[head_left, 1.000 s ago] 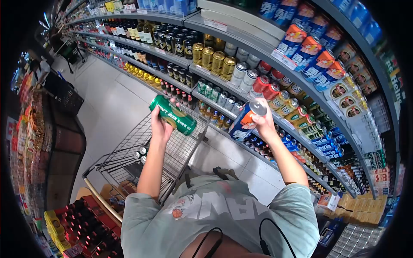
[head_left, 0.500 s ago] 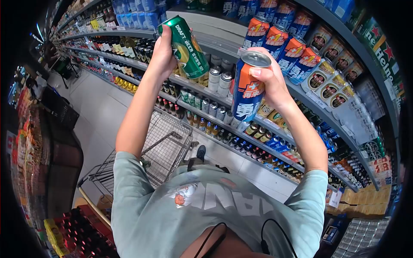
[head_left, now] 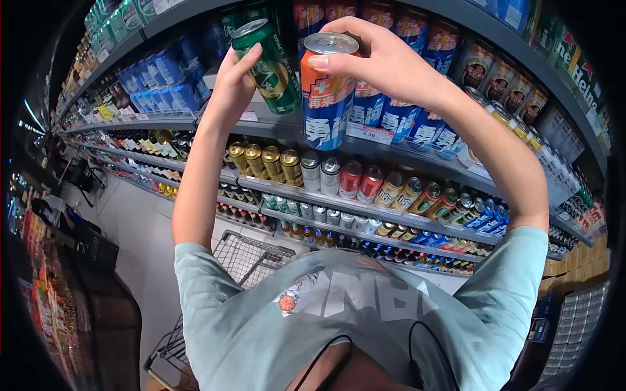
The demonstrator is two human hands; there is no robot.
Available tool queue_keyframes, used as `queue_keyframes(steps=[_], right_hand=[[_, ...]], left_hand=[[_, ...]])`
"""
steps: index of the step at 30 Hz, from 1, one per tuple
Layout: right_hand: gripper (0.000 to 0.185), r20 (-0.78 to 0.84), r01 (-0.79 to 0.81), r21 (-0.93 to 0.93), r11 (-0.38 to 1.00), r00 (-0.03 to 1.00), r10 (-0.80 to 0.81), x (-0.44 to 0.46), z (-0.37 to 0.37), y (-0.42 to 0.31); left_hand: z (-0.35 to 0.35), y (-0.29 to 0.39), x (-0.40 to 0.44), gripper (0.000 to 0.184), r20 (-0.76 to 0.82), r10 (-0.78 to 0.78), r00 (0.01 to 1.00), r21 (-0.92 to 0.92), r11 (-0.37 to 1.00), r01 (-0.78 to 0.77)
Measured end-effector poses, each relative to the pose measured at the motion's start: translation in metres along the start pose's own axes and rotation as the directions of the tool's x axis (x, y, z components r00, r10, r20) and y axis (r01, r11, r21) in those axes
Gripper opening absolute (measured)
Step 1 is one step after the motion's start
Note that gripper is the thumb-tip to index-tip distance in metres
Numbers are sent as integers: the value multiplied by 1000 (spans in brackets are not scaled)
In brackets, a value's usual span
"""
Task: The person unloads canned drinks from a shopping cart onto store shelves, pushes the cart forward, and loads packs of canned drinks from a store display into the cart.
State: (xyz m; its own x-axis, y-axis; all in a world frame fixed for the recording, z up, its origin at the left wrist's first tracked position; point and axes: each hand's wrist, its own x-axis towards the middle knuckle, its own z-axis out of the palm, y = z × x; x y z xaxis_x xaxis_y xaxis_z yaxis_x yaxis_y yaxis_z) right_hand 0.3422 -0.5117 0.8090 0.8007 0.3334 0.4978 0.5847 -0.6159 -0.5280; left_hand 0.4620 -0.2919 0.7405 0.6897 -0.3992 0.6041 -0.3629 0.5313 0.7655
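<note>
My left hand (head_left: 233,86) is closed around a green draft beer can (head_left: 276,77), thumb across its upper front. The can leans slightly, its top toward the left. My right hand (head_left: 391,62) grips an orange and blue beer can (head_left: 328,98) near its top from the right, thumb in front and the other fingers behind the rim. This can is upright, close beside the green one. Both are at the front of an upper shelf; I cannot tell whether either base touches it. Behind stand more orange and blue cans (head_left: 399,118), partly covered by my right hand and forearm.
A price label (head_left: 370,133) runs along the shelf edge. On the shelf below are gold cans (head_left: 270,163), silver cans (head_left: 330,174) and red cans (head_left: 350,178). A wire shopping cart (head_left: 251,257) stands on the floor to my left. Blue packs (head_left: 160,81) fill the upper left shelf.
Both cans are now closer to the shelf and to each other. My right hand has moved left and now holds its can higher, near the rim. The view has shifted, too.
</note>
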Motion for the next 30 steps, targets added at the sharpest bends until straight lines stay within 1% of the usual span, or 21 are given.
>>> queue_keyframes(steps=[2, 3, 4, 5, 7, 8, 10, 14, 16, 17, 20, 21, 22, 24, 25, 26, 28, 29, 30], right_hand=[[56, 14, 48, -134, 990, 999, -46, 14, -2, 7], [59, 21, 75, -70, 995, 997, -74, 21, -1, 9], [59, 16, 68, -72, 995, 998, -68, 26, -3, 8], [54, 15, 63, -98, 993, 998, -62, 32, -8, 5], [68, 91, 13, -277, 961, 996, 13, 45, -19, 7], [68, 83, 5, -285, 959, 996, 19, 48, -17, 14], [62, 50, -29, -207, 978, 998, 40, 50, -9, 32], [64, 68, -85, -248, 965, 992, 105, 59, -8, 53], [87, 58, -48, -350, 935, 996, 73, 65, -8, 64], [95, 42, -56, -348, 936, 996, 75, 64, -8, 67], [87, 32, -120, -402, 908, 989, 145, 62, -6, 71], [81, 18, -111, -409, 906, 991, 130, 61, -3, 75], [81, 19, -114, -407, 906, 991, 133, 61, -2, 76], [77, 50, -140, -430, 892, 983, 178, 59, 1, 79], [74, 36, -147, -461, 875, 982, 184, 57, 3, 80], [74, 37, -153, -457, 876, 981, 191, 57, 4, 81], [73, 10, -150, -501, 852, 984, 179, 55, 6, 85], [73, 10, -162, -495, 853, 981, 192, 54, 6, 86], [73, 1, -166, -493, 854, 981, 192, 54, 6, 86]], left_hand=[[-15, -13, 10, 41, 50, -10, 999, 21, 1000, 9], [-21, -19, 15, 44, 78, -29, 997, -10, 1000, 30], [-24, -24, 18, 44, 85, -32, 996, -13, 999, 33], [-25, -29, 20, 45, 95, -23, 995, 35, 999, 20], [-29, -40, 28, 50, 101, -14, 995, 124, 992, 2], [-28, -44, 30, 52, 101, -12, 995, 127, 992, -1], [-32, -56, 35, 52, 101, -23, 995, 130, 992, 10], [-36, -69, 36, 53, 100, -39, 994, 131, 991, 26], [-37, -73, 37, 53, 105, -32, 994, 199, 980, 11], [-36, -72, 37, 52, 116, -30, 993, 218, 976, 4], [-40, -80, 39, 51, 149, -65, 987, 263, 964, 24], [-37, -82, 38, 50, 132, -73, 989, 235, 971, 40], [-37, -85, 37, 50, 131, -77, 988, 235, 971, 44], [-38, -92, 36, 51, 147, -46, 988, 275, 962, 4], [-37, -92, 35, 52, 155, -77, 985, 258, 966, 35], [-34, -92, 34, 52, 155, -85, 984, 257, 965, 43], [-28, -95, 31, 54, 99, -118, 988, 267, 960, 88], [-26, -96, 30, 55, 85, -83, 993, 287, 956, 55], [-25, -97, 29, 55, 89, -96, 991, 284, 956, 67]])
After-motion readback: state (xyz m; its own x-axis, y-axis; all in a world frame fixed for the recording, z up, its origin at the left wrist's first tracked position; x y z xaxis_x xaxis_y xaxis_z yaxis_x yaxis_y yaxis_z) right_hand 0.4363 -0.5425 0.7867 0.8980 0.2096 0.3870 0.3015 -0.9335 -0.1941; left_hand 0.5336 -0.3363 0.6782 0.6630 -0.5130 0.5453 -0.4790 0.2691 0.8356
